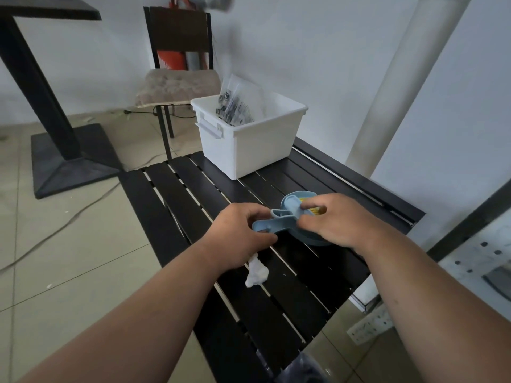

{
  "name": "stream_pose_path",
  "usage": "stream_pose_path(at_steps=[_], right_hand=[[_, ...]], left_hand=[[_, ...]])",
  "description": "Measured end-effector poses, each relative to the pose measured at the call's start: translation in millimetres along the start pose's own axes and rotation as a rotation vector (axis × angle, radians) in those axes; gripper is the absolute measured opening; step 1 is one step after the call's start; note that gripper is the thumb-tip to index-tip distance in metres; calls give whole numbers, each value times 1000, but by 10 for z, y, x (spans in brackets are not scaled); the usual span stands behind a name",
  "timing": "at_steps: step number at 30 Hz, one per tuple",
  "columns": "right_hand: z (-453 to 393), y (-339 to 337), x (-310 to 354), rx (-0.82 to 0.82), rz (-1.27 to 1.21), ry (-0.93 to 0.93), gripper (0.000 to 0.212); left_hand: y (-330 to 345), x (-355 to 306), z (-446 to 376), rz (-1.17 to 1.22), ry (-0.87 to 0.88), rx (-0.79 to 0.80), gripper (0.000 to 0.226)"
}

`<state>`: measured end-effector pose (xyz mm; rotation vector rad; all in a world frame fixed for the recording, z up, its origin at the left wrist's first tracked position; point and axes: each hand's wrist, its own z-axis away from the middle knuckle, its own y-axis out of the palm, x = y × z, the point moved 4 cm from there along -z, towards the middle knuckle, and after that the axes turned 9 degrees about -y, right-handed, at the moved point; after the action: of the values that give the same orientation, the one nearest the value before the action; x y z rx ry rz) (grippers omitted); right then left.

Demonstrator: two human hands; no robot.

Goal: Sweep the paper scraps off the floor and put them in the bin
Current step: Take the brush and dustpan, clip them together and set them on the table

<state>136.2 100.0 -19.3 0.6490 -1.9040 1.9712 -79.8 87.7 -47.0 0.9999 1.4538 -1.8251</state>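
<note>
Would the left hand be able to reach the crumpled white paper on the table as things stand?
Probably yes: the crumpled paper lies just beneath the left hand, nothing between, though that hand is gripping the blue dustpan.

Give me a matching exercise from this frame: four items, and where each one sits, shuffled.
Items:
1. white storage box
2. crumpled tissue
3. blue dustpan and brush set
4. cushioned chair

Places:
A. held between both hands
B. on the floor behind the table
C. far end of the slatted table
D. on the table under the left hand

Pairs: 1-C, 2-D, 3-A, 4-B
</note>
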Motion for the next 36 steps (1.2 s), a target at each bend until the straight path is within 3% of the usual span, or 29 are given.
stream_pose_path(at_steps=[5,14,25,31,36], right_hand=[[33,66,14,42,23,-29,63],[125,3,61,14,47,-27,61],[209,-32,99,-48,84,-25,58],[225,75,117,17,143,-49,61],[234,-13,210,-100,129,-149,61]], left_hand=[[-6,-3,31,24,10,3,33],[-27,23,77,41,-18,-19,38],[3,32,76,-28,-87,-7,21],[-27,12,90,-44,-85,-16,19],[-123,-54,104,-185,-5,-24,20]])
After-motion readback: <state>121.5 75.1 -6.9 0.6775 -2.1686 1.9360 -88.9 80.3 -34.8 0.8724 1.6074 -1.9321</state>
